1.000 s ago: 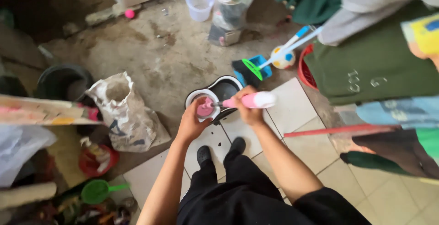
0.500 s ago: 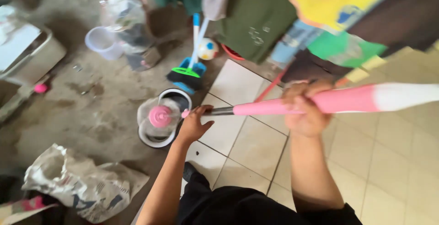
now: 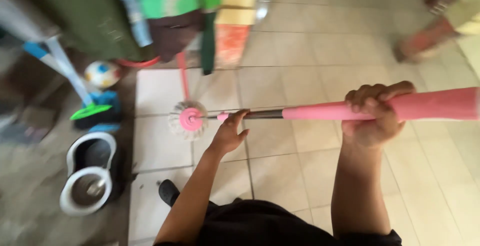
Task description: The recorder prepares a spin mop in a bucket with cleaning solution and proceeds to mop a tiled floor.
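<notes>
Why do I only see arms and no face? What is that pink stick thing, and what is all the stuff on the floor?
The camera sits on the person's head and looks down, so you see only their own two arms and dark clothes. The right hand grips the long pink mop handle. The left hand touches the thin grey metal part of the pole, near the round white mop head with a pink middle, which is held over the pale floor tiles. At the left stands a black and white mop bucket. Behind it are a blue and green brush, a small colourful ball and clothes hanging up. The picture is blurry, so small details are hard to tell.
</notes>
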